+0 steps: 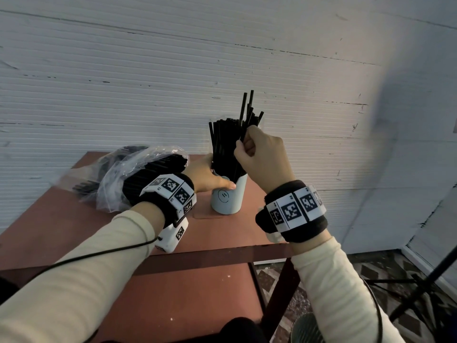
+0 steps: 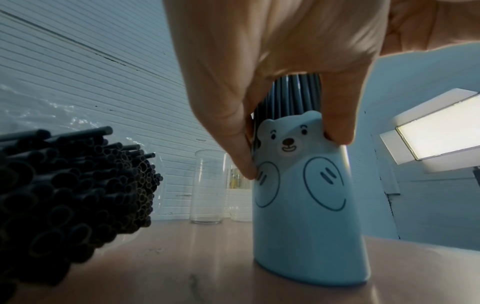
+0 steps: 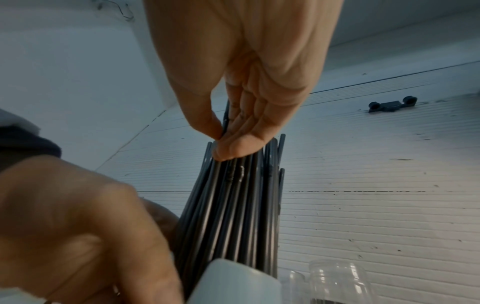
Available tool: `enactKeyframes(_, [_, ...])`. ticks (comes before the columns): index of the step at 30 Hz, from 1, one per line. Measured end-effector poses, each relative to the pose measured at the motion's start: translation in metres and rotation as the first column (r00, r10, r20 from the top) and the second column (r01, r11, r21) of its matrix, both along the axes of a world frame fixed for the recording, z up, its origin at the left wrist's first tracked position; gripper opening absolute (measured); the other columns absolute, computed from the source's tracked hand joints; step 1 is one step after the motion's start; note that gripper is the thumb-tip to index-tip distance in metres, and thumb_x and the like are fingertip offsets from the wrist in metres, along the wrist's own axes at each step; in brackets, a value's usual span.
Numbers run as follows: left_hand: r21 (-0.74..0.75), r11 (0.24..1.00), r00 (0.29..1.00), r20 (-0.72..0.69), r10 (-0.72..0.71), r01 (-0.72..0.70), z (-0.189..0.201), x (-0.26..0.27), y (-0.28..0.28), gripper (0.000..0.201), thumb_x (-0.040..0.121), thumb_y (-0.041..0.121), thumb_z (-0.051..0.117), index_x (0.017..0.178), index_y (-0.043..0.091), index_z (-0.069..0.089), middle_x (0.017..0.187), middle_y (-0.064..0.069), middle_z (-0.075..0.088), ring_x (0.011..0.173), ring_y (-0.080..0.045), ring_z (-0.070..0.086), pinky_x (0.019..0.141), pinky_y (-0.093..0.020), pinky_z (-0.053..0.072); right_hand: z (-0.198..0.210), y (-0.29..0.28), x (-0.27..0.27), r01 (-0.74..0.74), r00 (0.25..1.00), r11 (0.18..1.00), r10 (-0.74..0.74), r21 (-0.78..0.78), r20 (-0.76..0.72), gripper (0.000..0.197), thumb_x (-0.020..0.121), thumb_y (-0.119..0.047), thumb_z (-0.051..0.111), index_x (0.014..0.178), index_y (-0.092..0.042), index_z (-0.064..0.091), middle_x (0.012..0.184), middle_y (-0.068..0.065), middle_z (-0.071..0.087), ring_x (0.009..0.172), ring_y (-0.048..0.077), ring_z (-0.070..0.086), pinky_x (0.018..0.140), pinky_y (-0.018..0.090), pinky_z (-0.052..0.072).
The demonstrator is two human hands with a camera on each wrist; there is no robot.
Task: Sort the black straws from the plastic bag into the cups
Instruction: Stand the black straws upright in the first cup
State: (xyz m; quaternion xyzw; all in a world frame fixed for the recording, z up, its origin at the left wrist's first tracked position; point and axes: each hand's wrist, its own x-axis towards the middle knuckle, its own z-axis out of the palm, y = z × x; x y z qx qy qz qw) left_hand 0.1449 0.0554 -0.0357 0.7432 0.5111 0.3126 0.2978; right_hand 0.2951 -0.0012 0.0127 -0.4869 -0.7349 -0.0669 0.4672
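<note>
A pale blue cup (image 1: 228, 201) with a bear face (image 2: 303, 195) stands on the red-brown table (image 1: 230, 233), packed with upright black straws (image 1: 226, 147). My left hand (image 1: 209, 178) grips the cup at its rim, thumb and fingers curled around it (image 2: 293, 115). My right hand (image 1: 263, 154) pinches a few straws near their tops above the cup (image 3: 228, 139); those straws (image 1: 247, 107) stick out higher than the rest. A clear plastic bag (image 1: 138, 174) full of black straws (image 2: 78, 195) lies to the left of the cup.
Clear glass cups (image 2: 207, 187) stand behind the blue cup near the white ribbed wall (image 1: 148, 82). A lit lamp panel (image 2: 439, 131) is to the right. The table's front edge (image 1: 222, 256) and a lower shelf are below; a tripod leg (image 1: 425, 280) stands on the floor at right.
</note>
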Motion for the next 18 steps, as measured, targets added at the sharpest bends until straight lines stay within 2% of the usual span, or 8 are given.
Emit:
enactKeyframes(3, [-0.007,0.997,0.997,-0.002,0.071,-0.071,0.001,0.005,-0.002,0.056,0.067,0.031,0.082,0.113,0.027,0.051,0.105,0.006,0.061,0.103,-0.016,0.057,0.093,-0.035,0.047,0.002,0.002,0.002,0.002,1.000,0.999,-0.002,-0.037,0.003,0.017,0.089,-0.019,0.058,0.078,-0.005,0.057,0.065,0.006,0.061,0.061,0.022,0.058,0.062,0.040,0.050])
enactKeyframes(7, [0.034,0.990,0.988,-0.061,0.141,-0.139,0.003,0.010,-0.008,0.057,0.069,0.035,0.076,0.119,0.024,0.051,0.104,0.004,0.063,0.100,-0.018,0.059,0.085,-0.031,0.049,0.004,0.003,0.002,-0.007,1.000,0.998,0.007,-0.057,-0.004,0.016,0.089,-0.018,0.059,0.079,-0.004,0.059,0.066,0.006,0.062,0.063,0.021,0.059,0.064,0.039,0.051])
enactKeyframes(11, [0.079,0.983,0.982,-0.076,0.173,-0.167,0.001,0.016,-0.009,0.057,0.072,0.036,0.074,0.122,0.020,0.051,0.105,0.000,0.064,0.099,-0.020,0.060,0.086,-0.032,0.050,0.003,0.003,0.002,-0.006,1.000,0.998,0.006,-0.062,-0.010,0.016,0.088,-0.017,0.059,0.079,-0.004,0.060,0.066,0.007,0.062,0.063,0.022,0.059,0.064,0.036,0.050])
enactKeyframes(13, [0.076,0.989,0.988,-0.077,0.136,-0.130,0.002,0.012,-0.009,0.054,0.073,0.035,0.075,0.119,0.021,0.051,0.104,0.003,0.062,0.099,-0.018,0.059,0.086,-0.029,0.048,0.004,0.004,0.003,-0.001,1.000,0.998,-0.001,-0.067,-0.018,0.016,0.088,-0.017,0.059,0.079,-0.004,0.060,0.066,0.006,0.063,0.063,0.021,0.059,0.064,0.035,0.050])
enactKeyframes(15, [0.025,0.998,0.997,-0.052,0.060,-0.058,0.001,0.005,-0.007,0.056,0.069,0.038,0.079,0.116,0.023,0.051,0.105,0.007,0.062,0.101,-0.014,0.060,0.090,-0.029,0.048,0.005,0.005,0.004,0.009,1.000,0.997,-0.011,-0.077,-0.017,0.016,0.088,-0.017,0.059,0.079,-0.005,0.060,0.067,0.007,0.064,0.064,0.022,0.060,0.065,0.035,0.051])
enactKeyframes(18, [-0.071,0.995,0.996,0.062,-0.062,0.066,-0.001,-0.008,-0.005,0.078,0.054,0.048,0.085,0.121,0.020,0.056,0.116,0.005,0.066,0.110,-0.010,0.061,0.102,-0.035,0.048,0.007,0.007,0.005,0.014,1.000,0.996,-0.016,-0.088,-0.016,0.014,0.089,-0.018,0.059,0.078,-0.008,0.059,0.067,0.005,0.064,0.065,0.021,0.060,0.064,0.032,0.052])
